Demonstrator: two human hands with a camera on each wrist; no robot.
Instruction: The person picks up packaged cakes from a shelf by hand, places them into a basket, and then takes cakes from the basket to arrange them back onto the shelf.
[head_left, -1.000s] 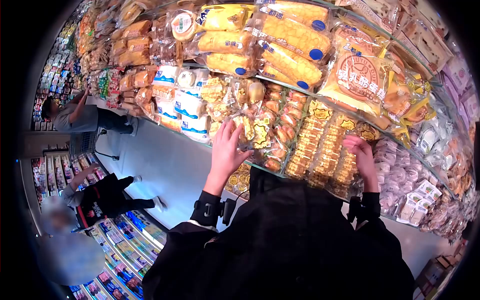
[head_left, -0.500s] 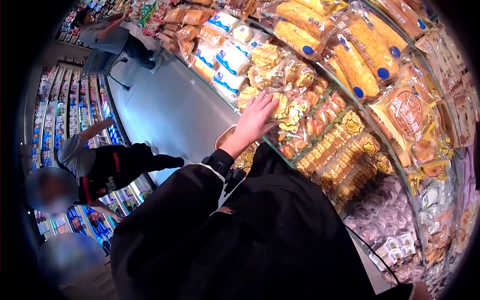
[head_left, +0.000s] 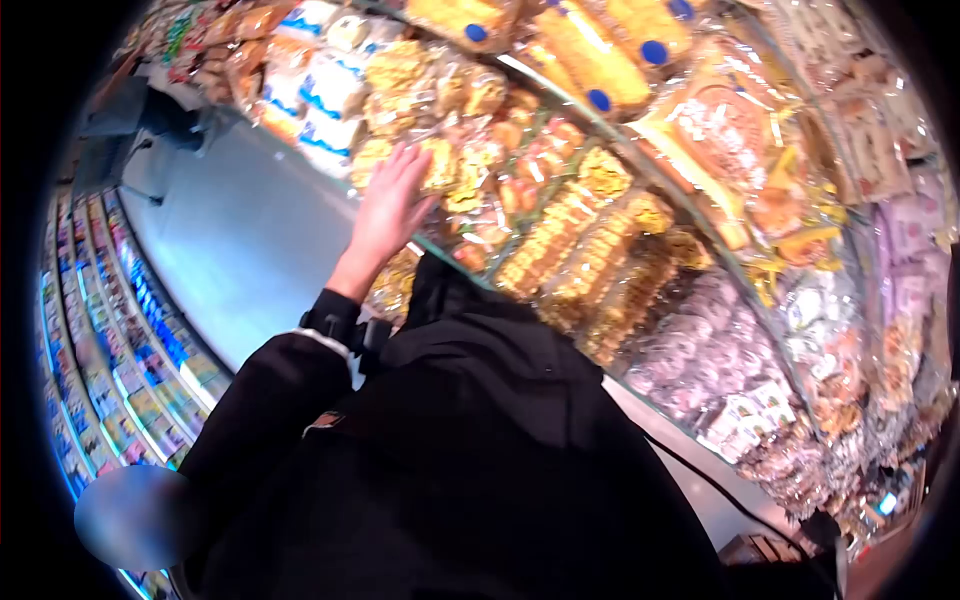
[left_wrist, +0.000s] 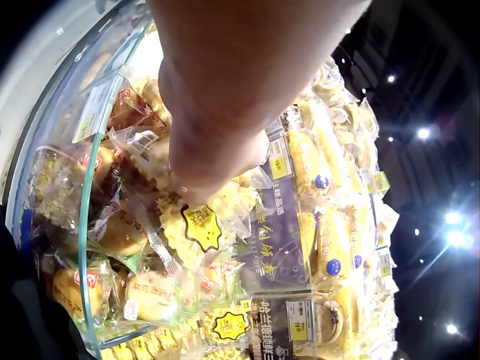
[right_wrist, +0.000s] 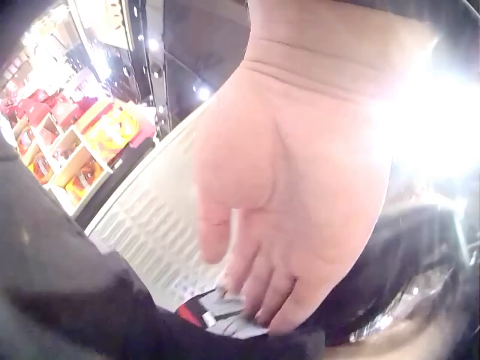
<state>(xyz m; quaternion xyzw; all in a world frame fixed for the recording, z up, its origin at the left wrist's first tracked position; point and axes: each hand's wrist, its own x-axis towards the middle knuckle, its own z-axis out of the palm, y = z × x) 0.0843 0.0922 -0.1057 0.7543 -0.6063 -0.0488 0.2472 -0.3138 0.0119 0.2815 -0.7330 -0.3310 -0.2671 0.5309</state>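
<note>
My left hand reaches over the glass edge of the display, fingers stretched over clear bags of yellow wavy pastries. In the left wrist view its fingertips are at a bag with a yellow starburst label, partly hidden by the hand. Beside it lie wrapped round buns with green trim. My right hand is away from the display, hanging with relaxed fingers pointing down, nothing visible in its grasp. Behind its fingertips shows a grey, black and red thing; the head view does not show this hand.
A glass divider separates the rows of packaged cakes. Long yellow bread rolls lie behind, and pale purple wrapped packs to the right. A grey floor aisle runs at left, with shelves and a person beyond.
My right hand was over the gold-coloured packs and has withdrawn from the head view. The left hand stays over the wavy pastries while the head view has turned and shifted.
</note>
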